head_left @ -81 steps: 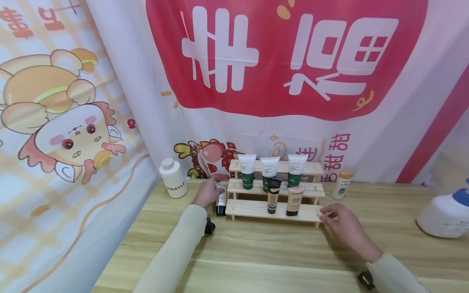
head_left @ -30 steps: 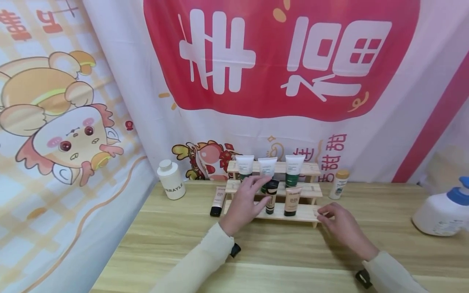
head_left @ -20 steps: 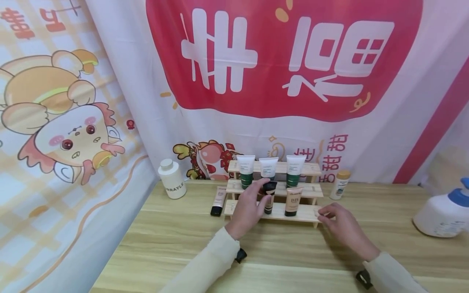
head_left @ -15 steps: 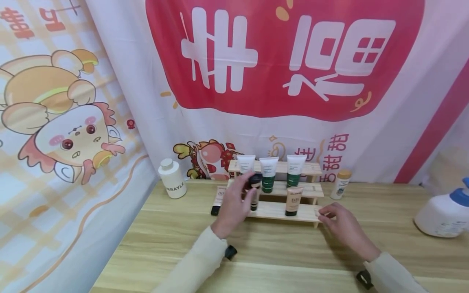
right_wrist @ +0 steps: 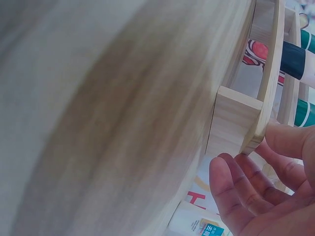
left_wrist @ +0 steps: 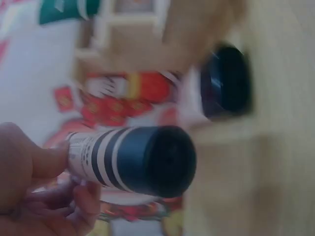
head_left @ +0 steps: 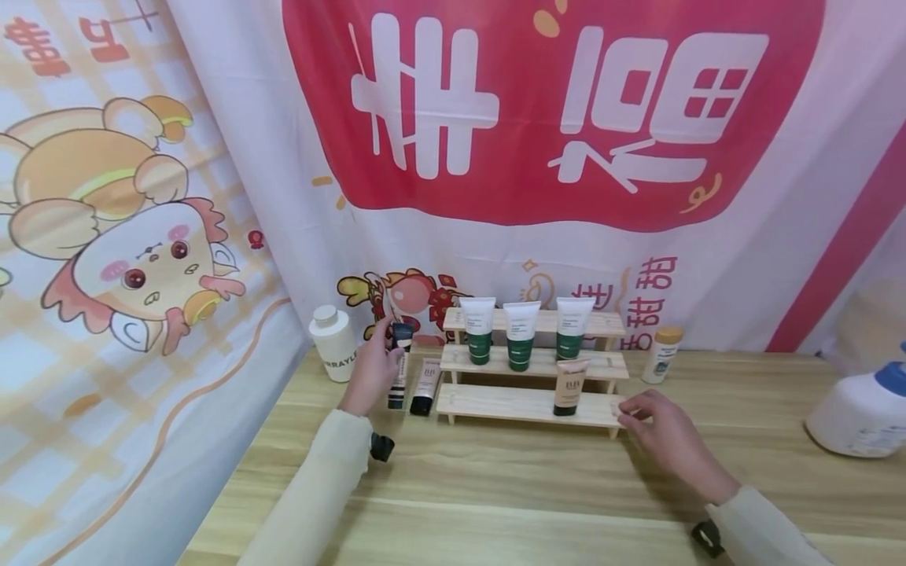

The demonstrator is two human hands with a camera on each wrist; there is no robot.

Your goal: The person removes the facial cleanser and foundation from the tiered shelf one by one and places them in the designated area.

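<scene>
Left of the tiered wooden display stand [head_left: 495, 402], my left hand [head_left: 371, 368] grips a cosmetic tube [head_left: 399, 365] with a dark top and a striped lower end. In the left wrist view the dark cap of that tube [left_wrist: 157, 160] points away from the thumb and fingers. A pink BB cream tube [head_left: 426, 387] with a black cap stands between it and the stand. My right hand [head_left: 665, 432] pinches the right end of the bottom shelf; in the right wrist view the thumb [right_wrist: 285, 140] lies on the shelf's end. Another BB cream tube [head_left: 569, 387] stands on that shelf.
Three white-and-green tubes [head_left: 520, 334] stand on the upper tiers. A white bottle [head_left: 334, 346] is at the left, near the cloth wall. A small yellow-capped bottle [head_left: 662, 358] stands right of the stand, and a pump bottle [head_left: 859, 413] at the far right.
My left hand took the dark-topped tube off the bottom shelf and carried it left, past the pink BB cream tube. The right hand stays at the shelf's end.
</scene>
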